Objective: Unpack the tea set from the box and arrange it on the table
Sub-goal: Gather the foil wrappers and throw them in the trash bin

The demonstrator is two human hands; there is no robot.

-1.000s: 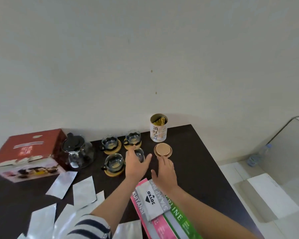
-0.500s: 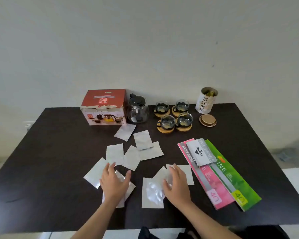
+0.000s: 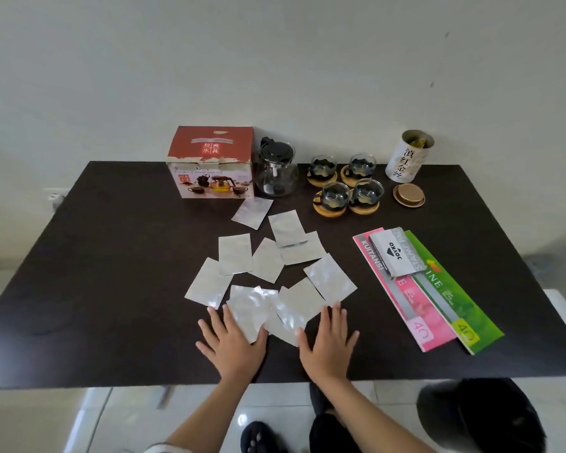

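The red tea set box (image 3: 210,161) stands at the back of the dark table (image 3: 111,273). Right of it are a glass teapot (image 3: 276,170) with a black lid and several glass cups (image 3: 347,186) on round wooden coasters. Silver foil packets (image 3: 268,273) lie scattered in the middle of the table. My left hand (image 3: 232,344) and my right hand (image 3: 329,341) rest flat with fingers spread at the near edge, fingertips touching the nearest packets. Neither hand holds anything.
A white tea tin (image 3: 407,156) stands open at the back right, its gold lid (image 3: 408,195) lying in front of it. Pink and green booklets (image 3: 438,299) with a grey stamp pad box (image 3: 395,253) lie on the right. A black stool (image 3: 477,416) is below the table edge.
Both hands drew back from the cups at the back to the near edge and now lie flat by the foil packets. The view pulled back and shows the whole table.
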